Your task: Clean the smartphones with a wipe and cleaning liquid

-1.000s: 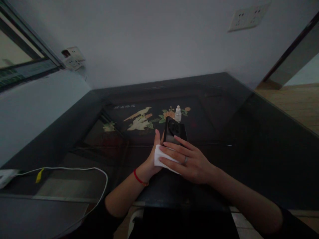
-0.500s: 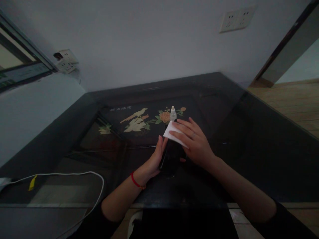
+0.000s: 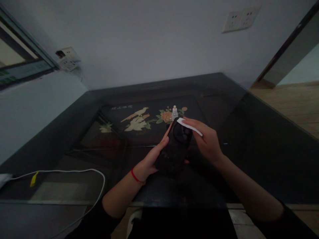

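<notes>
Phone (image 3: pixel 171 154), dark, held in a tilt above the near side of the bench, its back facing the person. Notes, biggest things first. Pale wall (image 3: pixel 149 43) behind everything, a pair of sockets (image 3: pixel 241 20) high on it. Black glossy bench (image 3: pixel 236 119) below, reaching to the wall; light poor, so detail on dark surfaces is weak. Bird-and-flower design (image 3: pixel 136 124) on the top, beyond the hands. White cable (image 3: pixel 74 171) loops at the person's left, yellow tag (image 3: pixel 34 179) on it. Left hand (image 3: pixel 152 157): grip wrapped round the phone, thumb along one long edge, a fingertip showing past the other; red bracelet (image 3: pixel 136 177) at the wrist. Right hand (image 3: pixel 209 139): grip bent over a folded white cloth (image 3: pixel 190 126), fingers on its outer side; thumb out of my sight, so pinch or plain press I cannot tell. Cloth meets the phone at its top end, beside the round camera block (image 3: pixel 181 131). Small bottle (image 3: pixel 174 114) stands upright just past that end; whether they touch, unclear. My judgement on progress: work partway, cloth at the camera end, lower back uncovered; too dim to say which parts are done, which remain.
</notes>
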Demonstrator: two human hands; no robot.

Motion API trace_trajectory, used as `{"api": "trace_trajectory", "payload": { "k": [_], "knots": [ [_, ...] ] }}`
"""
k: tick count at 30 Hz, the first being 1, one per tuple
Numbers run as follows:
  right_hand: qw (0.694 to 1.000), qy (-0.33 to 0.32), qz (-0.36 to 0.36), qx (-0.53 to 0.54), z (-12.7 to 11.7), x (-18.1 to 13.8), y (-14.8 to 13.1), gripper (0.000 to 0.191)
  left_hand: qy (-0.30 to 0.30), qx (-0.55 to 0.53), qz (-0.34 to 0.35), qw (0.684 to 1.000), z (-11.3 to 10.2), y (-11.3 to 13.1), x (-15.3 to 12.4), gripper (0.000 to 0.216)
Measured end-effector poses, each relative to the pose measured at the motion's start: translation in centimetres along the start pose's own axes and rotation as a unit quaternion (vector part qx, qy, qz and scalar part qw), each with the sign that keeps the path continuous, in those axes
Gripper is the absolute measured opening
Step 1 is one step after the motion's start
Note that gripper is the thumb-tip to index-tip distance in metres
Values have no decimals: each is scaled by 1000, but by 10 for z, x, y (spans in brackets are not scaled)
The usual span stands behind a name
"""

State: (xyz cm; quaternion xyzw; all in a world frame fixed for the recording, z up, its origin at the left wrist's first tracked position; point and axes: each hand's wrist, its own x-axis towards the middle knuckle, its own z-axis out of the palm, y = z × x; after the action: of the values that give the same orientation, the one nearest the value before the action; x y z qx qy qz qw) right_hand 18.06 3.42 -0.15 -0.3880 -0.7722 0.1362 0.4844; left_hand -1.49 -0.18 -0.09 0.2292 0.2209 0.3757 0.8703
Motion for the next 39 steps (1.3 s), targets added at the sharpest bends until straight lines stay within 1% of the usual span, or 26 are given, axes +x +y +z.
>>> {"api": "trace_trajectory", "payload": {
  "k": [3,5,7,9,11,13,15,17,18,20,21,23,25,27,29,30,32,34,35,36,39],
  "knots": [
    [999,16,36,18,2,-1,2,44,5,-48,3,999,1,4,2,59],
    [999,23,34,18,4,-4,2,45,14,-74,21,997,2,7,3,60],
    [1000,14,14,12,8,-7,1,47,30,-98,47,994,1,9,3,60],
    [1000,-11,-23,2,11,-11,-2,48,56,-116,63,990,0,12,3,59],
    [997,-38,-66,-2,13,-14,-6,50,83,-126,69,986,-2,14,3,58],
    [995,-43,-94,4,12,-15,-10,52,96,-125,64,985,-2,15,4,58],
    [996,-14,-88,10,8,-13,-12,53,86,-113,40,989,0,14,4,59],
    [998,26,-61,5,4,-10,-12,52,60,-94,-13,994,2,10,3,63],
    [998,36,-51,-2,3,-9,-11,52,45,-83,-44,995,3,8,3,64],
    [998,26,-54,-19,1,-7,-8,50,26,-67,-95,993,3,2,3,64],
    [997,12,-68,-30,1,-7,-7,50,25,-64,-106,992,1,0,3,61],
    [992,-21,-112,-54,3,-7,-8,49,35,-66,-104,992,-3,-4,4,51],
    [982,-46,-167,-78,7,-9,-13,47,60,-78,-77,992,-9,-7,6,41],
    [968,-72,-221,-93,13,-13,-21,43,101,-92,-49,989,-14,-7,8,37],
    [951,-105,-273,-98,19,-17,-31,38,133,-91,-44,986,-17,-5,11,40],
    [941,-124,-301,-96,22,-20,-36,36,138,-84,-46,986,-17,-3,11,44],
    [917,-159,-355,-83,25,-23,-41,33,135,-64,-43,988,-15,0,12,53],
    [904,-175,-384,-72,25,-23,-40,33,139,-55,-23,989,-11,2,12,54],
    [907,-170,-379,-72,23,-22,-37,33,147,-56,-17,987,-10,3,11,52],
    [916,-157,-361,-80,21,-20,-34,34,156,-61,-15,986,-8,4,11,49],
    [949,-106,-273,-118,16,-16,-25,38,174,-86,-7,981,-7,6,8,43]
  ]
}}
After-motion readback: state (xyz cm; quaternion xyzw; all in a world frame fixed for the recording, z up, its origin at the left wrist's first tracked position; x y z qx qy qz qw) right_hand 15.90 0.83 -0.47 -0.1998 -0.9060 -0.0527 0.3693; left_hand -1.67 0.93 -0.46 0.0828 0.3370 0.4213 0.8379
